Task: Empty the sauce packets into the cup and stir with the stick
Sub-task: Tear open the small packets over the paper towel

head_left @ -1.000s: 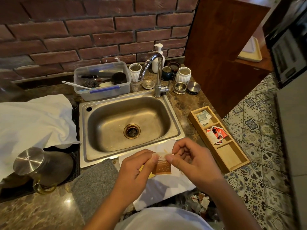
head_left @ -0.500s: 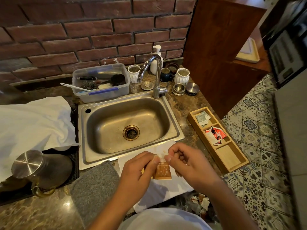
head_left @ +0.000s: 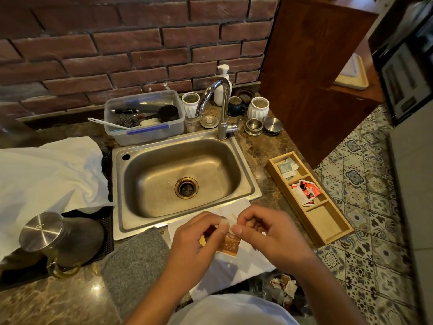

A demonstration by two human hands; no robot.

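Note:
Both hands pinch the top edge of a small orange-brown sauce packet (head_left: 230,244) with white dots, held in front of the sink over a white napkin (head_left: 236,266). My left hand (head_left: 199,240) grips its left corner, my right hand (head_left: 267,233) its right corner. The packet hangs down between the thumbs. A thin pale stick tip (head_left: 234,218) pokes up behind the fingers. A yellow rim (head_left: 202,241), possibly the cup, peeks out under my left hand; most of it is hidden.
A steel sink (head_left: 187,177) with a tap (head_left: 221,106) lies ahead. A wooden tray (head_left: 309,198) with more packets sits to the right. A grey cloth (head_left: 133,266), a steel kettle (head_left: 56,238) and a white cloth (head_left: 46,174) lie to the left. Torn packets (head_left: 284,287) are below.
The two hands have stayed together on the packet's top edge, with the packet dropping slightly lower and tilting. The view has shifted a little.

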